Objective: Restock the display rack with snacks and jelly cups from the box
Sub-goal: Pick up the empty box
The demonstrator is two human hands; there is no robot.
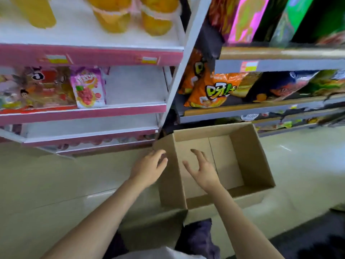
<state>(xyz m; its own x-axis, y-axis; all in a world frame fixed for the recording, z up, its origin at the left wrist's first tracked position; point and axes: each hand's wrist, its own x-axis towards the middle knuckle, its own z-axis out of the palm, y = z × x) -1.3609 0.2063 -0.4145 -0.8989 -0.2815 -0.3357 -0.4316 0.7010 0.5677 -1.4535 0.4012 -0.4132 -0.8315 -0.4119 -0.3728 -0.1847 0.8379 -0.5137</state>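
An open cardboard box sits on the floor in front of the shelves, and nothing shows inside it. My left hand hangs at the box's left wall with loosely curled fingers, holding nothing. Spread fingers of my right hand hover over the box's inside, also holding nothing. The pink display rack stands at the left. Its top shelf carries orange jelly cups, and the middle shelf holds a pink grape snack bag with bare shelf to its right.
A grey store shelf at the right holds orange snack bags and other packets. Pale floor tiles surround the box. A dark mat lies at the lower right. Dark fabric lies just below the box.
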